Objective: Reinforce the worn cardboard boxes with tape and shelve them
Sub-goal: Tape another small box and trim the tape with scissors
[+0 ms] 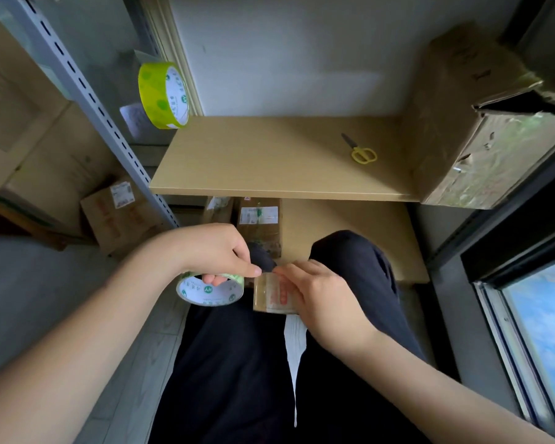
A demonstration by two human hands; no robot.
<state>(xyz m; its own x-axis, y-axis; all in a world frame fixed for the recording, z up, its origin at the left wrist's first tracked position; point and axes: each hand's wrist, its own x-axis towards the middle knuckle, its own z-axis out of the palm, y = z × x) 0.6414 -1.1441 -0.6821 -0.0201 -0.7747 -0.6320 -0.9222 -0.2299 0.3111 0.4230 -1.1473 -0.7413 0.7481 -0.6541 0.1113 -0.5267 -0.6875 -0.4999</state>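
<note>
The left hand (pixel 215 251) grips a tape roll (pixel 209 290) through its core; the white inner ring bears green "HY" marks. The right hand (pixel 318 290) clamps a small cardboard box (pixel 271 294) with illegible red print, touching the roll, above the lap. Yellow-handled scissors (pixel 361 150) lie near the worktop's (pixel 269 161) far right corner.

Storeroom: slotted metal rack (pixel 77 78), stacked cardboard boxes (pixel 119 213)

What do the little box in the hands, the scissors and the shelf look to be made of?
Small box: brown cardboard, glossy where clear tape seems to cover it. Scissors: yellow handles, likely plastic; dark blades, probably metal. Shelf: smooth matte tan board, perhaps laminated wood.
</note>
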